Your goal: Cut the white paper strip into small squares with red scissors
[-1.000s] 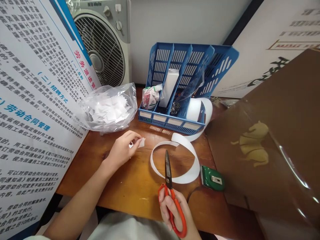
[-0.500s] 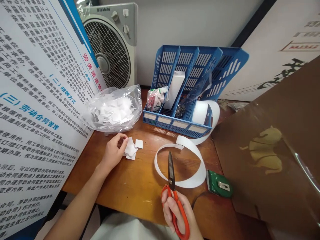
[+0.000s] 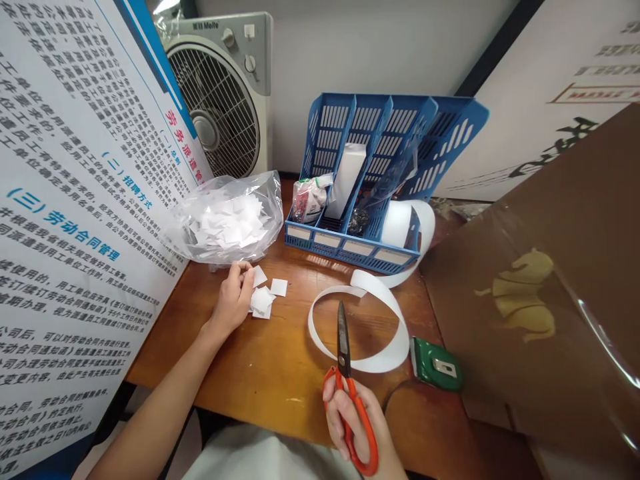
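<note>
Between thumb and fingers, my left hand (image 3: 234, 300) pinches a small white paper square (image 3: 259, 276), just in front of the plastic bag. Right below it lies a little pile of white paper squares (image 3: 262, 301), with a single square (image 3: 279, 287) to its right. My right hand (image 3: 357, 417) is wrapped around the red handles of a pair of scissors (image 3: 344, 340); the blades are together and point away from me. Just beyond the scissors, a long white paper strip (image 3: 385, 360) curls in a loop on the table and leads back to a roll (image 3: 397, 225).
A clear plastic bag (image 3: 230, 223) full of paper squares stands at the back left, near a box fan (image 3: 220, 100). The blue file rack (image 3: 350, 247) holds the roll, a white box and packets. A green tape measure (image 3: 437, 365) lies by a brown box (image 3: 540, 300).
My left hand has moved slightly away from me, lifting a paper square off the pile toward the bag. The scissors in my right hand stay nearly in place.
</note>
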The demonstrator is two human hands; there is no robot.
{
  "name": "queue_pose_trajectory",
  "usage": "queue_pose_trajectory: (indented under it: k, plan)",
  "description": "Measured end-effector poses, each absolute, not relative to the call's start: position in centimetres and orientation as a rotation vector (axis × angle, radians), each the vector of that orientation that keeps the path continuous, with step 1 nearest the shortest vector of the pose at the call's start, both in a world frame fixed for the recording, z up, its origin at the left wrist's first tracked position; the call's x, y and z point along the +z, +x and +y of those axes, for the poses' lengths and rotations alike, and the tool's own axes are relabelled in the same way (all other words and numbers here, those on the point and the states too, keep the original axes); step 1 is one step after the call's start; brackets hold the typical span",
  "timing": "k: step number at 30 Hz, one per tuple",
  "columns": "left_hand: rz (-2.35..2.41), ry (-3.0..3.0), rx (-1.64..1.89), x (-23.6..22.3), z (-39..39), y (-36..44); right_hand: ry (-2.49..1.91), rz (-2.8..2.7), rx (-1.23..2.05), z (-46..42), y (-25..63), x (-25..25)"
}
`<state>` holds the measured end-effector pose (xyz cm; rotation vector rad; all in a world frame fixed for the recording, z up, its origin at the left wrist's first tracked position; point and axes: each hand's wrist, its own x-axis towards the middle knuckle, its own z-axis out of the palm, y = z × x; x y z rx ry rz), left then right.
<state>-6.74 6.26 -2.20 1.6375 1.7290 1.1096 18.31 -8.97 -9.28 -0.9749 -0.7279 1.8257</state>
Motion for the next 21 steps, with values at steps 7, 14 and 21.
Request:
queue_pose_trajectory:
  k: [7, 14, 21]
  plan:
    - [1.721, 1.717, 1.055, -2.2, 6.6, -6.4, -0.993, -0.721, 1.825, -8.8, 18.2, -7.4]
    - [1.630, 1.909, 1.120, -1.8, 7.5, -6.2, -1.059, -0.698, 1.804, -8.7, 18.0, -5.4]
    - [1.418, 1.990, 1.198, 0.3, 6.4, -4.5, -0.912, -0.732, 1.788, -9.0, 18.5, -7.4]
